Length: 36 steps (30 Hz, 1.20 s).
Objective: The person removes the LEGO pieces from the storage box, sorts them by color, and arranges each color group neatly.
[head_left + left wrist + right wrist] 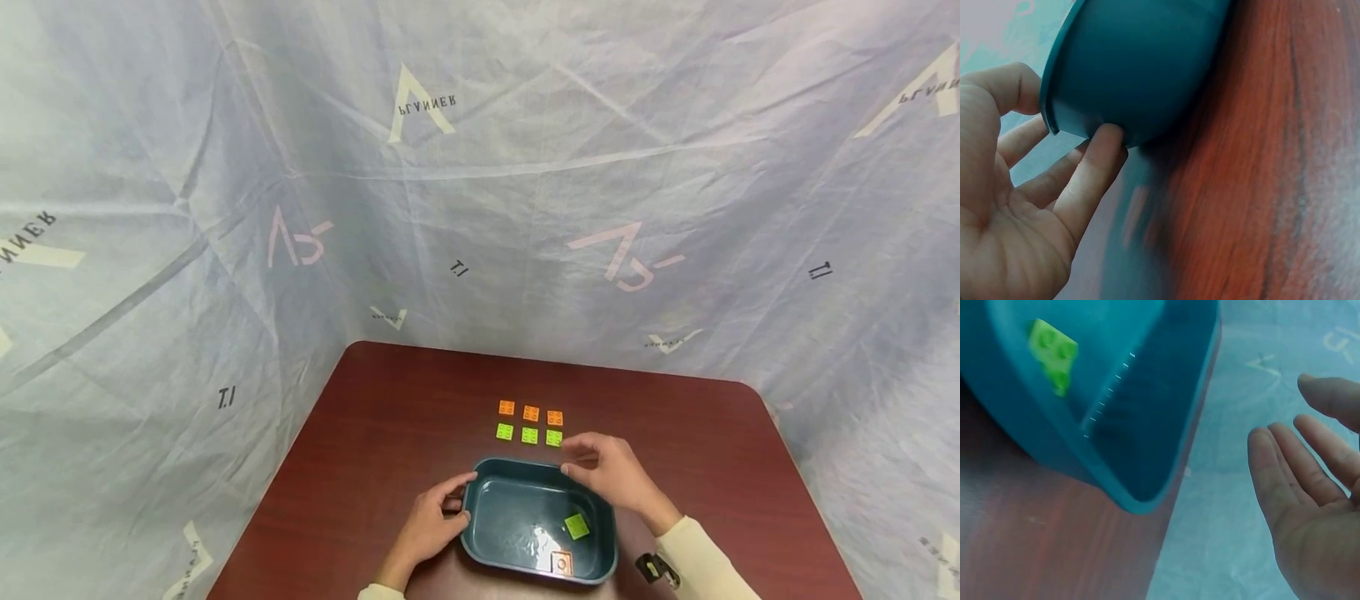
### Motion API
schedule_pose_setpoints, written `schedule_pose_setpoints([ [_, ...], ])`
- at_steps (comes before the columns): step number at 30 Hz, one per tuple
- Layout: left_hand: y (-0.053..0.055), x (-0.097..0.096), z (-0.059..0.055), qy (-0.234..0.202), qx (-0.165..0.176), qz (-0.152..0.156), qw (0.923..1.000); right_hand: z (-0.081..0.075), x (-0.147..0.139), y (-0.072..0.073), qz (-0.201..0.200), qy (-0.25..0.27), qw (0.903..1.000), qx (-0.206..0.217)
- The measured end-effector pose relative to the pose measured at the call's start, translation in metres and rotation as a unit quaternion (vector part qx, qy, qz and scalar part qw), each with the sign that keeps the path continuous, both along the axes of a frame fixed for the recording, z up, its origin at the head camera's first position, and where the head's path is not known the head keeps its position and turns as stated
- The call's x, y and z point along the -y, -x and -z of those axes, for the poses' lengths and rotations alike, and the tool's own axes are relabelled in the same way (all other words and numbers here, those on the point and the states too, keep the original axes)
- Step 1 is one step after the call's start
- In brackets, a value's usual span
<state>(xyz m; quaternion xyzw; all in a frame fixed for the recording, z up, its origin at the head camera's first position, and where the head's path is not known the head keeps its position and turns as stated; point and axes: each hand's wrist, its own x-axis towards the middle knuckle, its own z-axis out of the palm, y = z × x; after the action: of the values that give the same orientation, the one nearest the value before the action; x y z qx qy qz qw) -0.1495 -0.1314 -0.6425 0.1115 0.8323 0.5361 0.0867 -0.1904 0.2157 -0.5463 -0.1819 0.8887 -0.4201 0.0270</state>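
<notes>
A dark teal tray (517,575) stands on the table, with a green building brick (577,526) and an orange brick (561,563) inside. My left hand (433,521) grips the tray's left end; the left wrist view shows the thumb and fingers (1094,165) against its wall and rim. Above the tray's far right corner is my right hand (611,471), fingers parted from the thumb and nothing held, as the right wrist view confirms. Just left of its fingertips, on the table, lies the nearest green brick (554,438).
Beyond the tray, two more green bricks (529,436) continue the near row, and three orange bricks (531,413) form the row behind. The dark red wooden table (405,392) is bordered by a hanging pale printed sheet (510,208).
</notes>
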Motion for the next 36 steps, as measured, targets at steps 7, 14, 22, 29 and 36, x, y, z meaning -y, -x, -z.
schedule_pose_setpoints([
  [7,0.001,0.001,0.003,0.003,-0.006,0.002,1.0000,0.016,0.000,-0.011,-0.091,-0.036,0.9952,0.006],
  [14,0.002,0.001,0.001,0.003,-0.010,0.003,0.9999,0.026,-0.001,-0.012,-0.138,-0.109,0.9843,0.013],
  [22,0.001,0.001,0.001,0.005,-0.012,0.003,0.9999,0.031,0.000,-0.016,-0.159,-0.115,0.9804,0.014],
  [29,0.001,0.001,0.000,0.015,-0.013,0.002,0.9998,0.039,0.008,-0.026,-0.186,-0.109,0.9764,0.017],
  [36,0.001,0.000,0.000,0.026,-0.019,0.002,0.9995,0.046,0.015,-0.039,-0.214,-0.100,0.9717,0.009],
])
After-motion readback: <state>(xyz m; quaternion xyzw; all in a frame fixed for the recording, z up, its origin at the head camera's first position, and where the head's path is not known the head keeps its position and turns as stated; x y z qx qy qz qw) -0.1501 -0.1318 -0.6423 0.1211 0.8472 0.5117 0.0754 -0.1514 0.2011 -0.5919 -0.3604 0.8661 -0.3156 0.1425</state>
